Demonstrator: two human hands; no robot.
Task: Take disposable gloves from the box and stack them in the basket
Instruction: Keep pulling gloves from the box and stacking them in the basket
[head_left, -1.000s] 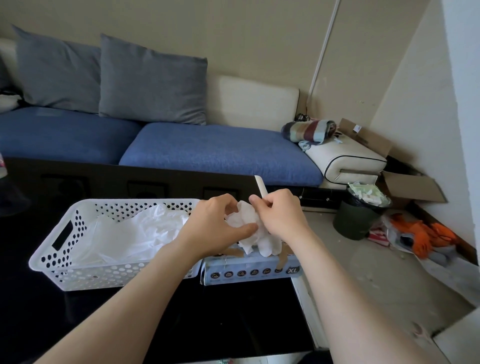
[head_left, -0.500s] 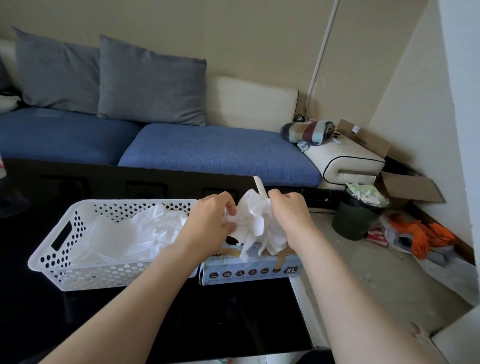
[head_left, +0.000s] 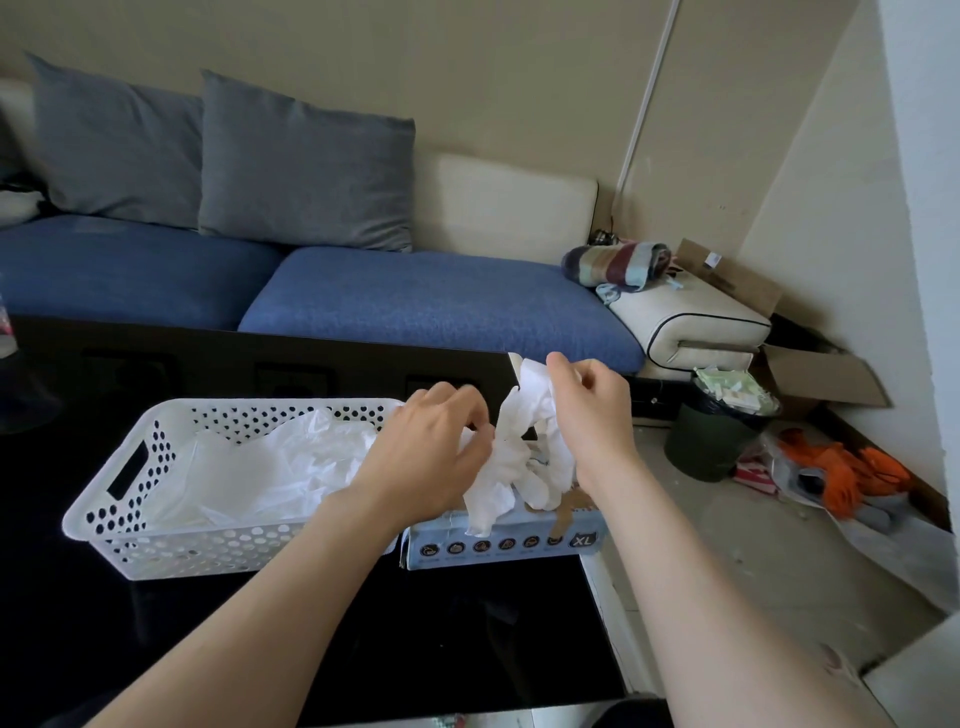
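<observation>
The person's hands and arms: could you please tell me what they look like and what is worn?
The left hand and right hand are bare: no gloves, rings, watch or bracelet show. The left forearm and right forearm are bare too, with no sleeve in view.

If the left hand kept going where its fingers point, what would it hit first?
The crumpled white disposable gloves, which the left hand pinches; just beyond, likely the right hand.

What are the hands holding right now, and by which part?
Both hold one crumpled bunch of white gloves above the box: the right hand pinches its upper part, the left hand pinches its left side lower down.
</observation>
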